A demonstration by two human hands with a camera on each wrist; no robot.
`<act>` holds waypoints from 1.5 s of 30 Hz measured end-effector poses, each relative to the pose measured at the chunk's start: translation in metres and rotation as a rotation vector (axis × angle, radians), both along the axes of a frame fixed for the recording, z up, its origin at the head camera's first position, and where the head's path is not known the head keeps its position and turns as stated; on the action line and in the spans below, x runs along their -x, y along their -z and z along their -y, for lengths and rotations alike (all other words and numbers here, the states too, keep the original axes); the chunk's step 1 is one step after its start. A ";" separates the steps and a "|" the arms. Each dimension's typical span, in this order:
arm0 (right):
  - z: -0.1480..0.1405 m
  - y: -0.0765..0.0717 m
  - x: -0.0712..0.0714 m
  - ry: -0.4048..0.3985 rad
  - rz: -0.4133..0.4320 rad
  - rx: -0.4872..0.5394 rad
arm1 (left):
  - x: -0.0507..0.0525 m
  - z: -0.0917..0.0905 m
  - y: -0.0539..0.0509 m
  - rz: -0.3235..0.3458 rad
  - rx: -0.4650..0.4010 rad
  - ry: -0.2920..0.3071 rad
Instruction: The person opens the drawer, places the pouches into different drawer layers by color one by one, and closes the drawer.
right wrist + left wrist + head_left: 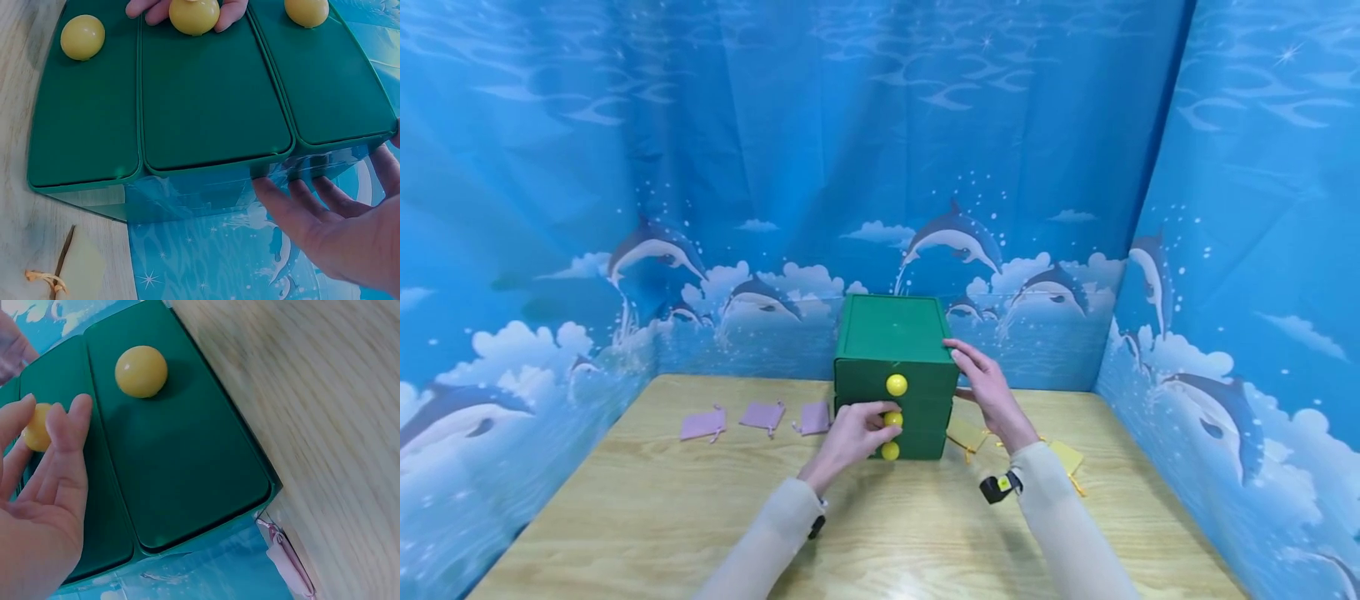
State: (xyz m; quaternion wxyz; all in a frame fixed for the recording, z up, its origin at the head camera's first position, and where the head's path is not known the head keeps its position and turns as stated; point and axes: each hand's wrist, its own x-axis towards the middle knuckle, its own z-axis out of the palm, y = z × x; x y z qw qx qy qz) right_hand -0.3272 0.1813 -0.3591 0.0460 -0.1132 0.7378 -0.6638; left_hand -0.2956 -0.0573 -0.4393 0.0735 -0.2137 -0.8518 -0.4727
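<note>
A green three-drawer box [895,329] stands on the table, each drawer front bearing a round yellow knob. My left hand [850,435] pinches the middle knob [892,419] between thumb and fingers. The top knob [897,384] and bottom knob [890,451] are untouched. In the right wrist view all three drawer fronts look closed. My right hand [992,396] rests against the box's right side near the upper corner; its extended fingers [284,203] touch the side wall in the right wrist view.
Several small purple drawstring pouches [703,424] lie left of the box on the wooden table [647,508]. Yellow drawstring pouches [1064,457] lie to its right, partly behind my right arm. A blue dolphin-print curtain [820,167] surrounds the table's back and sides.
</note>
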 end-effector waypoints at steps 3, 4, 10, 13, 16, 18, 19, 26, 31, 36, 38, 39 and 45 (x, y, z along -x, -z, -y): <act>0.000 0.001 0.000 0.004 -0.006 -0.010 | -0.001 0.001 0.000 -0.007 0.001 0.008; 0.000 0.002 0.001 0.005 -0.013 -0.011 | -0.001 0.001 0.000 -0.013 0.003 0.011; -0.002 0.008 0.006 0.003 -0.025 -0.002 | -0.006 0.003 0.002 -0.069 0.026 0.054; -0.002 0.008 0.006 0.002 -0.018 0.000 | -0.012 0.005 0.005 -0.117 0.047 0.081; -0.002 0.009 0.007 0.001 -0.020 -0.008 | -0.020 0.007 0.007 -0.150 0.059 0.099; -0.003 0.009 0.007 0.001 -0.024 -0.013 | -0.025 0.007 0.007 -0.165 0.056 0.112; -0.003 0.009 0.007 0.001 -0.028 -0.015 | -0.027 0.007 0.007 -0.165 0.056 0.115; -0.004 0.008 0.007 0.003 -0.044 -0.008 | -0.035 0.005 0.006 -0.153 0.064 0.114; -0.003 0.008 0.006 0.006 -0.032 -0.011 | -0.043 0.007 0.005 -0.132 0.054 0.120; -0.003 0.009 0.006 0.011 -0.025 -0.013 | -0.049 0.009 0.007 -0.106 0.042 0.143; -0.003 0.010 0.006 0.013 -0.022 -0.013 | -0.051 0.010 0.007 -0.103 0.041 0.151; -0.003 0.010 0.006 0.014 -0.022 -0.012 | -0.052 0.010 0.008 -0.104 0.041 0.151; -0.004 0.011 0.008 0.021 -0.029 -0.009 | -0.057 0.010 0.008 -0.094 0.040 0.154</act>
